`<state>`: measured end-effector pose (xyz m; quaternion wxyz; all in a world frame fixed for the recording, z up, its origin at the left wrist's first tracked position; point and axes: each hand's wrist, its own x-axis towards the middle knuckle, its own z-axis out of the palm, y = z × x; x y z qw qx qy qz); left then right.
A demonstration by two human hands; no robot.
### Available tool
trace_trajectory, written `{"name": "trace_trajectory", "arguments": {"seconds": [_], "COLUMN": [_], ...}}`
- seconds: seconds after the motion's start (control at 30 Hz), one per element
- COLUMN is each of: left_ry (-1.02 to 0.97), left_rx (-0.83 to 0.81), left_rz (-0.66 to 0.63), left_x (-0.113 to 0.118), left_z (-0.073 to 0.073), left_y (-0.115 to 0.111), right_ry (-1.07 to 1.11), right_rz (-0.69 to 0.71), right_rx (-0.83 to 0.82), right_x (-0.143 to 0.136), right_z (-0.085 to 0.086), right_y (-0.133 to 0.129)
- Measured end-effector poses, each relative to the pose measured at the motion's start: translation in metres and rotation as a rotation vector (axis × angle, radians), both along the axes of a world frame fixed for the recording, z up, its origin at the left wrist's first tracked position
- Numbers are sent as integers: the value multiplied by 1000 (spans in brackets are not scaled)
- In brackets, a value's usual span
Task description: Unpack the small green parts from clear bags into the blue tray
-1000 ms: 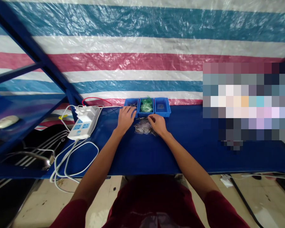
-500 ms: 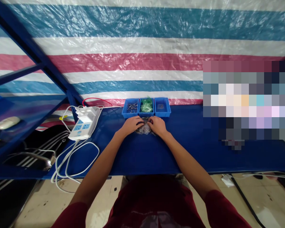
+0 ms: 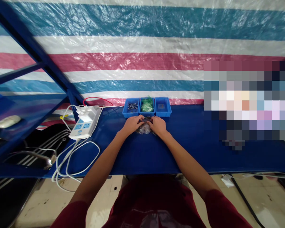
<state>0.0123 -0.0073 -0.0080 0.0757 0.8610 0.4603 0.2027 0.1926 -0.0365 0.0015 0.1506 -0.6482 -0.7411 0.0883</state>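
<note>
In the middle of the blue table my left hand (image 3: 133, 124) and my right hand (image 3: 158, 124) face each other, fingers curled inward. A thin, dark, metallic-looking piece (image 3: 147, 118) spans the gap between their fingertips, too small to name. Under and just in front of the fingers lies a crumpled clear plastic bag (image 3: 145, 128) with small dark pieces around its edges. Right behind the hands stand three blue bins: the left bin (image 3: 126, 113) has loose metal screws (image 3: 133, 106), the middle one a green plastic bag (image 3: 147, 105), the right bin (image 3: 166, 110) a small flat clear item.
A white power strip (image 3: 82, 130) with plugged-in adapters and looped white cables (image 3: 68, 158) sits at the left of the table (image 3: 147, 155). A blue metal frame post (image 3: 54, 76) rises there. Striped plastic sheeting (image 3: 133, 60) hangs behind. The far right is blurred out.
The hands stay in nearly the same place over the clear bag. Their fingertips have shifted slightly, and the dark piece between them shows a little more. The view has moved very slightly.
</note>
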Motion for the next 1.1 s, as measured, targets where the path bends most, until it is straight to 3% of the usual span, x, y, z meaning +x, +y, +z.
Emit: {"name": "trace_trajectory", "arguments": {"seconds": [0.23, 0.93, 1.1], "left_ry": [20, 102, 12], "left_rx": [107, 180, 257], "left_rz": [-32, 25, -14], "left_x": [5, 13, 13], "left_z": [-8, -12, -8], "left_y": [2, 3, 1], "right_ry": [-16, 25, 89], "right_rz": [3, 33, 42], "right_rx": [3, 76, 129], "right_x": [-1, 1, 2], "right_z": [-2, -1, -2], "right_y": [1, -1, 0]}}
